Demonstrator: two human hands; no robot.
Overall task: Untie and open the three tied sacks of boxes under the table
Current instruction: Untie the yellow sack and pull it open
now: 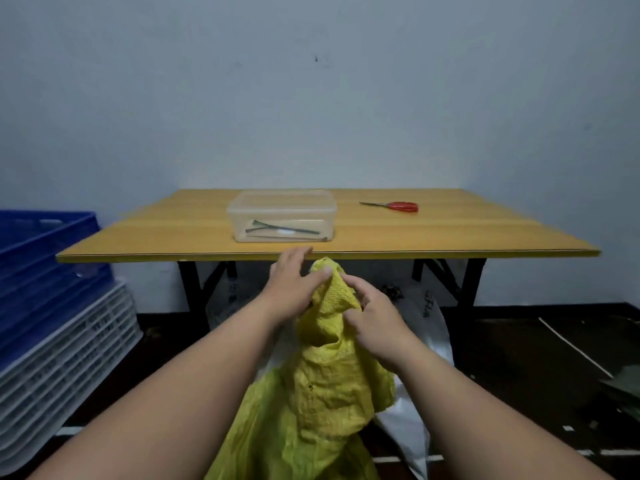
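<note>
Both hands pinch the yellow sack point(325, 375) neck at six o'clock: left hand point(294, 289), right hand point(374, 320); a hard yank could jam the knot

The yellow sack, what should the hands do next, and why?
Probably pull the bunched top apart. Both hands, left and right, already pinch the gathered neck of the yellow sack in front of the table, and no tie shows around it, though the fingers may hide one. The mouth looks closed, so spreading the hands sideways should open it.
</note>
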